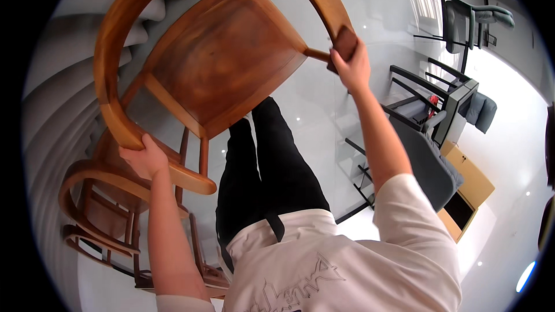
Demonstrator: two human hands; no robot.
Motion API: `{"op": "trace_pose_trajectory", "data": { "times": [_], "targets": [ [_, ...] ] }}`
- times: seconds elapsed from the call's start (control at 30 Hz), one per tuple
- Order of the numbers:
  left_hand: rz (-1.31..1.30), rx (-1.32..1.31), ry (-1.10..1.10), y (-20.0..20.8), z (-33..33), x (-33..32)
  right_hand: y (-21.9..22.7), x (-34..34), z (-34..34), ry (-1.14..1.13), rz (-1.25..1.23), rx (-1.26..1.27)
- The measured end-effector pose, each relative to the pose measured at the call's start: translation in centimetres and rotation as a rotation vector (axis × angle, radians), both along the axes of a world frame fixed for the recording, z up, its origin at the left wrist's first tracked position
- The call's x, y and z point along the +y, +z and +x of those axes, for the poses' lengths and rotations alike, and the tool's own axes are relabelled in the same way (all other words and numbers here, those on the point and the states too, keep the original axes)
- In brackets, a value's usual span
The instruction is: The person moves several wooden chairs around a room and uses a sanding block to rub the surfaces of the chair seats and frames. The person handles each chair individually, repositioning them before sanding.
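A brown wooden armchair (217, 60) with a curved back-and-arm rail and a broad, smooth seat is in front of me. My left hand (145, 158) is closed around the rail on the left, a little behind its rounded end. On the other side, my right hand (354, 70) grips the end of the right arm, where a darker brown patch shows between thumb and fingers. Parts of the chair's legs are hidden below the seat, so I cannot tell whether they touch the floor.
More wooden armchairs (101, 182) stand close together at lower left, beside a pale pleated curtain (60, 89). At right are dark-framed grey chairs (425, 159), a dark-legged table (459, 104) and an opened tan box (471, 176). The glossy grey floor (295, 141) reflects lights.
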State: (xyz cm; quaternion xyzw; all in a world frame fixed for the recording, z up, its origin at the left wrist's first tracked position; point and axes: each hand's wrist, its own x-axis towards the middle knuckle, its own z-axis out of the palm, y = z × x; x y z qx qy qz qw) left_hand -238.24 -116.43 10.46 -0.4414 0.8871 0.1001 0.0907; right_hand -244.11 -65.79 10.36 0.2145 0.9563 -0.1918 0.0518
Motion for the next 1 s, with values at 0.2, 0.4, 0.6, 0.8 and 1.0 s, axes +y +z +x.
{"op": "trace_pose_trajectory", "data": {
  "times": [0.2,0.4,0.6,0.8,1.0],
  "targets": [
    [-0.025,-0.001,-0.016,-0.3,0.1,0.2,-2.1,0.3,3.8,-0.057,0.124,0.113],
    [-0.022,0.01,-0.03,-0.3,0.5,0.1,0.7,-1.0,-5.4,0.129,0.069,0.01],
    [-0.004,0.026,-0.016,-0.7,0.1,0.3,1.1,-1.6,-9.4,0.209,0.02,-0.022],
    [-0.035,0.009,-0.014,-0.6,0.1,0.0,0.5,-0.2,-3.6,0.115,-0.114,0.08],
    [0.014,-0.012,0.004,0.2,-0.4,0.7,-2.1,0.4,5.6,-0.129,-0.088,0.18]
  ]
}}
